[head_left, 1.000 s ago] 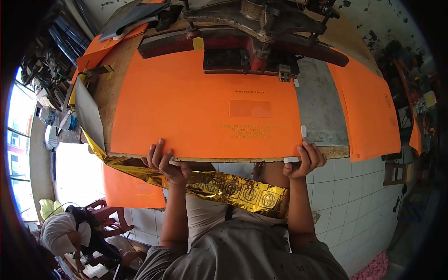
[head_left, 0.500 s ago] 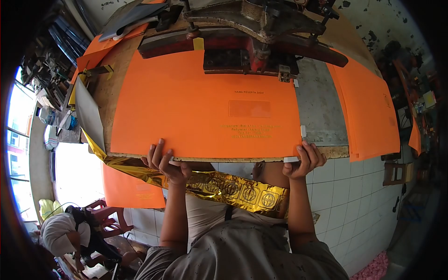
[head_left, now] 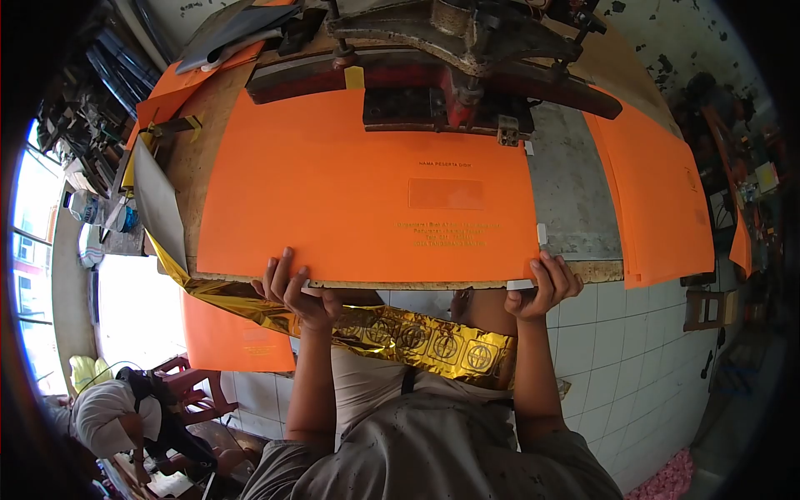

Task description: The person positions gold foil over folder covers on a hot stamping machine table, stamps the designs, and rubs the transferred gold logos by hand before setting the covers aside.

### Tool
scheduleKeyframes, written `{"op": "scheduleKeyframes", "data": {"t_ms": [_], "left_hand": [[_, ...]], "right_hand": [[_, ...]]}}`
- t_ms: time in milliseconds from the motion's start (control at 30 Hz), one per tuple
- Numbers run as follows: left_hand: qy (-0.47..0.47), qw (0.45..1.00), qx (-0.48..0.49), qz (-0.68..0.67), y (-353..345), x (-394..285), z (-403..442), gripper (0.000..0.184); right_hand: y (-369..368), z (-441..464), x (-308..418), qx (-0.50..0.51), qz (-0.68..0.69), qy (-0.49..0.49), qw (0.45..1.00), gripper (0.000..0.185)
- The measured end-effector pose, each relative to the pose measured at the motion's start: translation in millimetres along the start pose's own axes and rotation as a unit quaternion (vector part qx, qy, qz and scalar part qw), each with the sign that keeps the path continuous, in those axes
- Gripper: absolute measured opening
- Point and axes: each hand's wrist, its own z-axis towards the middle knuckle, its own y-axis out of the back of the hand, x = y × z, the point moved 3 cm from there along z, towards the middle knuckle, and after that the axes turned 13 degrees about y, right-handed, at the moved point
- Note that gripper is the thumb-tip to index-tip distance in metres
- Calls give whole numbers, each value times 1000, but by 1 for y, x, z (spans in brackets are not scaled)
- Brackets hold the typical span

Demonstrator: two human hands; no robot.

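Note:
A large orange card sheet (head_left: pixel 317 192) lies flat on the wooden board of a press (head_left: pixel 454 50). Gold lettering and a rectangular panel show on its right half. My left hand (head_left: pixel 302 293) grips the sheet's near edge left of its middle, fingertips on top and thumb lower. At the near right corner, my right hand (head_left: pixel 543 287) is closed on the edge in the same way, beside a small white tab (head_left: pixel 520 285). The sheet's far edge runs under the dark press head (head_left: pixel 404 110). Below the board hangs a strip of gold foil (head_left: pixel 425 342) with round emblems.
More orange sheets (head_left: pixel 654 200) are stacked at the right of the board. Another orange sheet (head_left: pixel 229 333) rests lower left, near a red plastic stool (head_left: pixel 200 387). A person (head_left: pixel 125 417) bends over at the lower left. A wooden stool (head_left: pixel 710 309) stands at the right.
My hands and the orange sheet stay in place. Only the person at the lower left has shifted slightly.

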Motion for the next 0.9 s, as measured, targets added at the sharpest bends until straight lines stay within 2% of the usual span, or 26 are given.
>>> {"op": "scheduleKeyframes", "data": {"t_ms": [467, 900], "left_hand": [[-10, 1000, 10, 10, 4, -5, 2, 44], [-12, 996, 73, 44, 22, -15, 12, 37]], "right_hand": [[4, 5, 0, -4, 26, -18, 999, 51], [5, 4, 0, -10, 42, -25, 999, 51]]}}
